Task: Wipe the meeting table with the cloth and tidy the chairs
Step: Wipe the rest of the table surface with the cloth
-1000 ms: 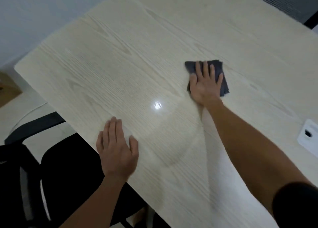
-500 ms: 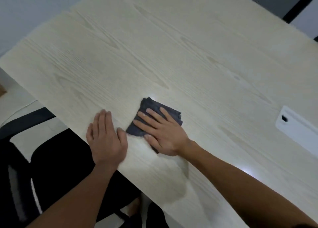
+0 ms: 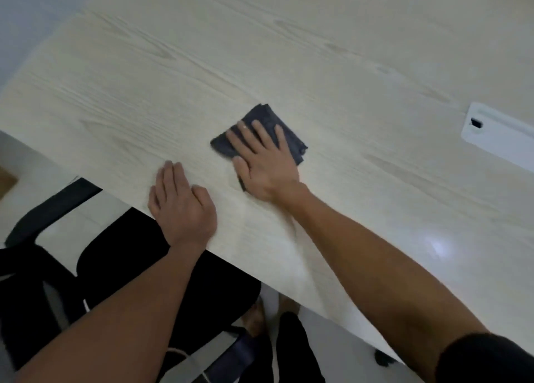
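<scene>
Hands flat on a pale wood-grain meeting table [image 3: 289,50]

The right hand [image 3: 264,166] presses spread fingers on the folded dark grey cloth [image 3: 265,116] at centre; the left hand [image 3: 180,206] lies flat at 8 o'clock above a black office chair [image 3: 121,255]; a white rectangular cable hatch [image 3: 500,134] sits at 3 o'clock.

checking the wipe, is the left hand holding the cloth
No, the left hand lies flat on the bare table, while the right hand presses the cloth.
</scene>
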A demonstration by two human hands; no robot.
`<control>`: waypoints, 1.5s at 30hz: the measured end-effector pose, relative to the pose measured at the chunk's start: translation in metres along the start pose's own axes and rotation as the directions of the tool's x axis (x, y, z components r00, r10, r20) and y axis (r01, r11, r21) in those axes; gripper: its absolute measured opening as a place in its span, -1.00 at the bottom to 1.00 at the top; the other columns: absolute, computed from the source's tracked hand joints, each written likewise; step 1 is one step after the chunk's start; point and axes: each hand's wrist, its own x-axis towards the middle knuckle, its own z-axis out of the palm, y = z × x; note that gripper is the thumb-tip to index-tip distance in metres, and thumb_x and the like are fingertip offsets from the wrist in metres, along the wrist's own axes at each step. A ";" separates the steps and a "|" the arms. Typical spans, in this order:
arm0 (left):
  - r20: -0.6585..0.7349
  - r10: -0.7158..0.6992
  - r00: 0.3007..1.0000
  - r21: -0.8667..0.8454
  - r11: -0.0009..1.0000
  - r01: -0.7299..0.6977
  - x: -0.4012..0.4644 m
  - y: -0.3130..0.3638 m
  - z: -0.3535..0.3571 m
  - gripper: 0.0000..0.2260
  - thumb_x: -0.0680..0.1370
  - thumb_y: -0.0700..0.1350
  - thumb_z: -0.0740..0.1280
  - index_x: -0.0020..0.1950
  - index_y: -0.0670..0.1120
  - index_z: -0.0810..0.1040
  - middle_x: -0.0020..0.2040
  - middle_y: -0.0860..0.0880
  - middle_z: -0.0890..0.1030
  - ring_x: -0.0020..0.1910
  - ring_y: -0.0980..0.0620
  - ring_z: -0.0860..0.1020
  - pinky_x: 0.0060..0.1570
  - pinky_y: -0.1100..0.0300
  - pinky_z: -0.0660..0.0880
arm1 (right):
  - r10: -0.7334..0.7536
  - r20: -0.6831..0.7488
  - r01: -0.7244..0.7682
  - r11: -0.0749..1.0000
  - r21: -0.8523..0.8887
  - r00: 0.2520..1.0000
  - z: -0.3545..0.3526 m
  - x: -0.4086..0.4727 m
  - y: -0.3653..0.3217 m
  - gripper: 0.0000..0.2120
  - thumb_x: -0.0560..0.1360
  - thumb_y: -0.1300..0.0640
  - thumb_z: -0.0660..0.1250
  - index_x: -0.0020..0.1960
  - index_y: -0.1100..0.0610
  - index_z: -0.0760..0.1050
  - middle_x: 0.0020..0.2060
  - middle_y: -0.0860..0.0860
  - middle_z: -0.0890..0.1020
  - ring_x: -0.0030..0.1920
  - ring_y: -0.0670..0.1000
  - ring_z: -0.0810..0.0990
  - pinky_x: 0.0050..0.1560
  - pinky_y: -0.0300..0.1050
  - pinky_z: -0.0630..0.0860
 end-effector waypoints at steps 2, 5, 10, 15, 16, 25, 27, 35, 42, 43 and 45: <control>0.000 0.014 1.000 -0.006 1.000 -0.014 -0.002 -0.002 -0.002 -0.48 0.65 -0.03 0.05 0.59 -0.15 0.33 0.63 -0.11 0.33 0.62 -0.09 0.25 0.59 -0.13 0.11 | -0.174 0.003 0.174 0.984 -0.028 0.985 0.013 -0.070 -0.018 -0.47 0.74 -0.12 -0.02 0.70 -0.09 0.16 0.69 -0.04 0.18 0.70 0.09 0.05 0.66 0.28 -0.10; 0.037 0.024 0.999 -0.007 1.000 -0.024 -0.002 -0.005 -0.003 -0.45 0.64 0.00 0.02 0.62 -0.16 0.29 0.65 -0.11 0.29 0.65 -0.08 0.20 0.61 -0.14 0.08 | -0.279 0.099 0.287 0.955 -0.074 0.955 0.010 -0.157 0.014 -0.47 0.75 -0.11 0.01 0.71 -0.11 0.07 0.70 -0.08 0.11 0.71 0.05 -0.03 0.67 0.22 -0.10; 0.058 0.106 0.993 -0.007 0.994 -0.105 -0.012 0.000 -0.004 -0.43 0.64 0.04 0.08 0.60 -0.22 0.29 0.63 -0.19 0.30 0.63 -0.16 0.23 0.60 -0.17 0.08 | 0.147 0.020 -0.144 0.985 -0.098 0.989 -0.037 -0.155 0.131 -0.48 0.75 -0.17 -0.10 0.70 -0.22 -0.02 0.71 -0.12 0.05 0.71 0.00 -0.08 0.66 0.23 -0.21; 0.064 0.294 0.954 -0.040 0.956 -0.291 -0.065 0.024 -0.005 -0.45 0.65 0.01 0.11 0.60 -0.22 0.32 0.61 -0.17 0.35 0.61 -0.14 0.28 0.59 -0.13 0.11 | 0.512 0.015 -0.512 0.859 0.018 0.859 -0.044 -0.053 0.111 -0.40 0.71 -0.19 -0.22 0.73 -0.10 -0.12 0.72 -0.06 -0.11 0.71 0.08 -0.19 0.61 0.34 -0.33; 0.077 0.310 0.948 -0.056 0.950 -0.307 -0.076 0.030 -0.007 -0.45 0.65 0.01 0.10 0.60 -0.22 0.31 0.62 -0.17 0.34 0.62 -0.14 0.28 0.59 -0.12 0.11 | 0.468 0.018 -0.468 0.884 0.013 0.884 -0.039 -0.049 0.092 -0.40 0.71 -0.18 -0.22 0.73 -0.08 -0.11 0.72 -0.05 -0.10 0.71 0.08 -0.18 0.62 0.33 -0.32; 0.140 0.311 0.940 -0.093 0.949 -0.301 -0.119 0.055 -0.012 -0.47 0.66 -0.04 0.11 0.60 -0.21 0.31 0.63 -0.16 0.31 0.64 -0.14 0.24 0.60 -0.13 0.10 | -0.246 0.201 0.271 0.956 -0.109 0.948 -0.007 -0.257 0.078 -0.45 0.75 -0.15 -0.02 0.71 -0.15 0.00 0.70 -0.09 0.06 0.71 0.04 -0.08 0.67 0.24 -0.16; 0.147 0.306 0.941 -0.087 0.951 -0.295 -0.122 0.058 -0.009 -0.46 0.66 -0.01 0.12 0.60 -0.21 0.31 0.64 -0.16 0.30 0.64 -0.14 0.23 0.60 -0.14 0.11 | -0.176 0.194 0.205 0.968 -0.146 0.965 -0.022 -0.263 0.125 -0.46 0.74 -0.16 -0.04 0.70 -0.18 0.03 0.70 -0.10 0.08 0.71 0.04 -0.04 0.66 0.27 -0.11; 0.097 0.314 0.944 -0.031 0.949 -0.313 -0.125 0.057 0.002 -0.48 0.66 -0.04 0.15 0.60 -0.19 0.31 0.64 -0.16 0.31 0.64 -0.13 0.23 0.60 -0.13 0.10 | 0.600 -0.040 -0.598 0.800 0.047 0.799 -0.038 -0.123 0.112 -0.40 0.71 -0.17 -0.19 0.73 -0.07 -0.11 0.72 -0.05 -0.09 0.71 0.10 -0.17 0.60 0.39 -0.31; 0.134 0.240 0.961 -0.142 0.965 -0.222 -0.115 0.060 -0.009 -0.50 0.65 -0.05 0.09 0.57 -0.17 0.37 0.61 -0.13 0.35 0.62 -0.11 0.27 0.55 -0.13 0.18 | -0.216 0.145 0.231 0.969 -0.092 0.966 0.001 -0.254 0.050 -0.44 0.74 -0.12 0.03 0.71 -0.08 0.05 0.71 -0.05 0.08 0.71 0.08 -0.04 0.67 0.27 -0.08; 0.155 0.229 0.961 -0.145 0.968 -0.207 -0.111 0.058 -0.012 -0.49 0.65 -0.03 0.09 0.58 -0.17 0.35 0.63 -0.13 0.33 0.63 -0.11 0.25 0.55 -0.13 0.17 | -0.299 0.200 0.321 0.943 -0.090 0.933 -0.006 -0.271 0.072 -0.44 0.74 -0.12 0.04 0.72 -0.09 0.05 0.71 -0.06 0.07 0.71 0.07 -0.05 0.67 0.25 -0.10; 0.182 0.212 0.960 -0.140 0.972 -0.189 -0.101 0.052 -0.016 -0.48 0.66 -0.01 0.09 0.60 -0.16 0.32 0.64 -0.13 0.29 0.65 -0.10 0.21 0.56 -0.12 0.14 | -0.295 0.244 0.333 0.934 -0.131 0.924 -0.023 -0.280 0.119 -0.45 0.74 -0.13 0.00 0.71 -0.11 0.04 0.71 -0.07 0.07 0.71 0.05 -0.06 0.67 0.22 -0.14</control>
